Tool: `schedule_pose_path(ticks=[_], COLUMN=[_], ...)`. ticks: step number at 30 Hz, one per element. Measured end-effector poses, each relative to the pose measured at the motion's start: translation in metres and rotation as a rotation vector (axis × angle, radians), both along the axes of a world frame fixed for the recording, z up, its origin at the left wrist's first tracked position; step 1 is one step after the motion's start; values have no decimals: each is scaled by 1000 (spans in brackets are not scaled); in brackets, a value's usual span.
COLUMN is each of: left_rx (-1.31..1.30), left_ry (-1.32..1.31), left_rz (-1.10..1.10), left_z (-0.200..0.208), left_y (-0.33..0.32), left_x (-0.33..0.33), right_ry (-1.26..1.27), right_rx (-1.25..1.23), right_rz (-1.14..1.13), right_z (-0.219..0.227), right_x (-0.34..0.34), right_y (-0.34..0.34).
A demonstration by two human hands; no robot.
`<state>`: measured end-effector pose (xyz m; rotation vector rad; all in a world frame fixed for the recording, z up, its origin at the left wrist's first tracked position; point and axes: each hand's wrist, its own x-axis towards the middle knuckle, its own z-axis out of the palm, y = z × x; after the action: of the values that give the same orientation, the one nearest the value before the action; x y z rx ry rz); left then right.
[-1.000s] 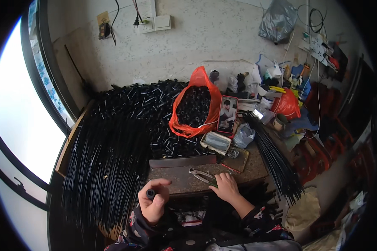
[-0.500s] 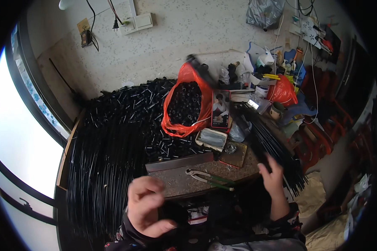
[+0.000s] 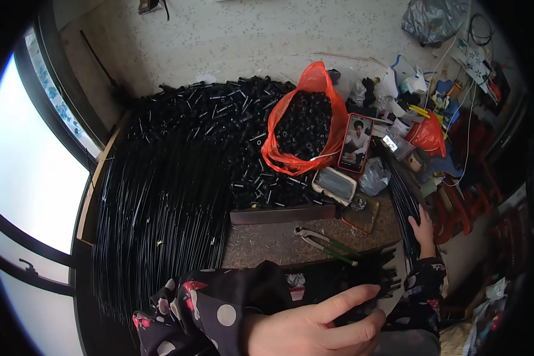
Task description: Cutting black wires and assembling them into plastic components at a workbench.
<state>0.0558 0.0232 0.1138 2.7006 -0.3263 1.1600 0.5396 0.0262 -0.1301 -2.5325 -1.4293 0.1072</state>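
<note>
My left hand (image 3: 323,323) reaches across the lower middle, its fingers curled around something dark that I cannot make out. Just beyond its fingertips, several dark prongs (image 3: 390,273) stick out over a pale surface. On the right, my right hand (image 3: 422,232) rests against a bundle of thin black rods (image 3: 402,193) at the table's edge, thumb and fingers apart. Green-handled pliers (image 3: 326,244) lie on the table between the two hands.
Long black rods (image 3: 160,213) cover the table's left side, with a heap of short black tubes (image 3: 207,118) behind. A red plastic bag (image 3: 273,139) holds more black pieces. Nearby are a phone (image 3: 355,142), a pale tray (image 3: 335,185) and a metal strip (image 3: 282,215).
My left hand has moved right and down, its sleeve now crossing the front. My right hand has shifted from a blurred long dark thing to the rod bundle. The view has turned.
</note>
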Motion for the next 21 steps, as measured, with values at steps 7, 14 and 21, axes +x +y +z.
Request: schedule_pose_path(ticks=[7, 14, 21], left_rx=[5, 91, 22], left_ry=[-73, -118, -186], left_rz=[74, 24, 60], left_z=[8, -5, 0], left_y=[-18, -46, -88], left_x=[-28, -47, -47], right_ry=[-239, -336, -133], right_rx=[30, 298, 466], right_rz=[-64, 289, 815], right_z=[21, 42, 50], right_x=[-48, -112, -220], right_y=[-2, -13, 13])
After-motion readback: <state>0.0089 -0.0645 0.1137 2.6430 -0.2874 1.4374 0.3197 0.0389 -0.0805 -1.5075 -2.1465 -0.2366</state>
